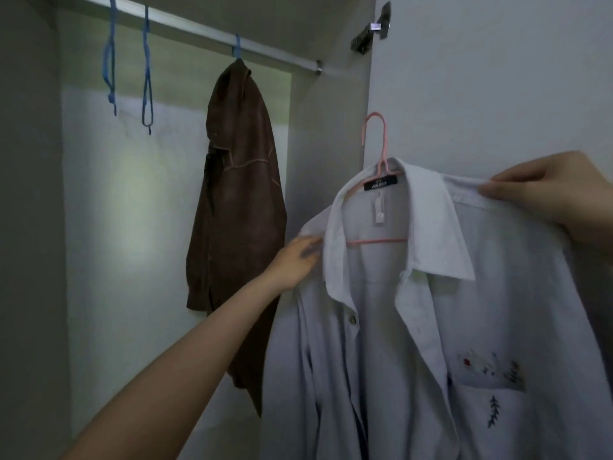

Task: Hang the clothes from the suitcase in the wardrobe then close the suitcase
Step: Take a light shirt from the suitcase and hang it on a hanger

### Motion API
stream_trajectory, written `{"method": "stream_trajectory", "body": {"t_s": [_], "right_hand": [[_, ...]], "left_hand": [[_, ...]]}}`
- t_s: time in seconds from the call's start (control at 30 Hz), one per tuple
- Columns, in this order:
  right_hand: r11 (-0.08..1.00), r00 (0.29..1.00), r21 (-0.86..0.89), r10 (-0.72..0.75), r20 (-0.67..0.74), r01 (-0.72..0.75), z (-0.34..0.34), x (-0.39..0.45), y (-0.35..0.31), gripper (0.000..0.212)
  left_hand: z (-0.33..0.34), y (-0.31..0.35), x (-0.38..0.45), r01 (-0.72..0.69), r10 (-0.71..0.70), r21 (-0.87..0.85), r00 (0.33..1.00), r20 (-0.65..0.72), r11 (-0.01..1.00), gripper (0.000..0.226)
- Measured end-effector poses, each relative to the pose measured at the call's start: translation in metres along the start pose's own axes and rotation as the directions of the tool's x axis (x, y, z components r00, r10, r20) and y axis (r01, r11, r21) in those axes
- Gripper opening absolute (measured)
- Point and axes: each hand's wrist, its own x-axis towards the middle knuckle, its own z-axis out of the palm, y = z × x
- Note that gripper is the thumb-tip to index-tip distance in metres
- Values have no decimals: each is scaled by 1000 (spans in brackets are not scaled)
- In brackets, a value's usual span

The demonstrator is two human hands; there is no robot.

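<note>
Shirt (pixel 414 327), pale, on pink hanger (pixel 378 141), held up at right of frame, outside wardrobe. Right hand (pixel 544 190) pinches shirt's shoulder at upper right. Left hand (pixel 295 260) grips the other shoulder, centre. Brown jacket (pixel 235 210) hangs from rail (pixel 185 23), upper centre; two blue hangers (pixel 111 61) upper left.

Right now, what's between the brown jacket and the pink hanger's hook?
In the head view, only the wardrobe's side panel stands between brown jacket and pink hanger.

A metal door hinge (pixel 373 28) sits at upper right.
</note>
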Motion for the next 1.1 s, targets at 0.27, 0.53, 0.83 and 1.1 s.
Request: {"method": "stream_trajectory", "body": {"t_s": [0.27, 0.53, 0.83, 1.1], "right_hand": [[994, 973, -78, -91, -212, 76, 35, 44, -34, 21], [998, 967, 4, -67, -245, 70, 111, 82, -30, 2], [972, 962, 235, 41, -270, 24, 201, 134, -40, 11], [920, 954, 391, 110, -278, 8, 253, 198, -67, 9]], "left_hand": [[-10, -41, 51, 28, -121, 855, 992, 41, 517, 68], [-31, -60, 71, 164, -188, 900, 978, -93, 405, 58], [-78, -22, 83, -292, 701, 786, 673, -237, 545, 31], [-130, 10, 126, 17, 643, 910, 702, -305, 414, 56]]}}
